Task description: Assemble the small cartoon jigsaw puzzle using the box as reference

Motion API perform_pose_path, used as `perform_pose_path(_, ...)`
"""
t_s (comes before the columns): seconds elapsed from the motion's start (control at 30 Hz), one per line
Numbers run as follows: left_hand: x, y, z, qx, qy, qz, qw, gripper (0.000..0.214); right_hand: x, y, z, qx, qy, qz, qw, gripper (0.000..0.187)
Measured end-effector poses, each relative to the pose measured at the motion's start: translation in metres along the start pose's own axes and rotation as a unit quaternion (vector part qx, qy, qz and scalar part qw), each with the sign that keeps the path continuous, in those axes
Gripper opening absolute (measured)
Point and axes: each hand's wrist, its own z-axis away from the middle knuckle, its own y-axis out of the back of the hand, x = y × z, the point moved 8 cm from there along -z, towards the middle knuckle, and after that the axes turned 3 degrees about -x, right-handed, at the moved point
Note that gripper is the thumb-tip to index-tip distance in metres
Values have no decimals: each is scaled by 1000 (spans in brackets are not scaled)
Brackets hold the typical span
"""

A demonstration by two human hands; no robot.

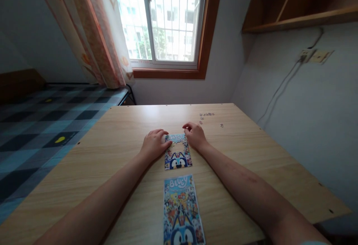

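Note:
A small, partly assembled jigsaw puzzle (178,154) with a blue cartoon dog lies in the middle of the wooden table (117,133). My left hand (154,143) rests against its upper left corner, fingers curled on the edge. My right hand (194,134) sits at its upper right corner, fingers bent in a pinch; whether it holds a piece is hidden. A gap shows in the puzzle's upper middle. Nearer to me lies a printed reference picture (181,209) of the same dog with the word BLUEY.
Several loose puzzle pieces (206,115) are scattered at the table's far right. A window (165,21) with a curtain (95,32) is behind the table. A bed with a checked cover (41,122) stands left. A wall shelf (296,2) and socket (314,55) are right.

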Motion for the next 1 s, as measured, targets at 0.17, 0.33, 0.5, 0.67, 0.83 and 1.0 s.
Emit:
perform_pose_path(0.17,-1,0,0,2,2,7,1000,30,11,1,-2,11,-31,-61,998,25)
perform_pose_path(0.33,-2,-1,0,5,-5,18,1000,32,22,9,-1,18,-76,-158,984,26)
perform_pose_path(0.5,-2,-2,1,1,-11,23,1000,32,37,19,15,-156,-76,-258,950,32)
perform_pose_path(0.67,-1,-3,1,1,-10,14,1000,30,70,73,35,-124,-4,-55,991,28)
perform_pose_path(0.83,-1,-2,2,3,-6,26,1000,29,113,127,37,77,-75,108,988,40)
perform_pose_path(1.0,0,-1,2,5,-3,21,1000,29,133,121,35,26,-132,274,952,54)
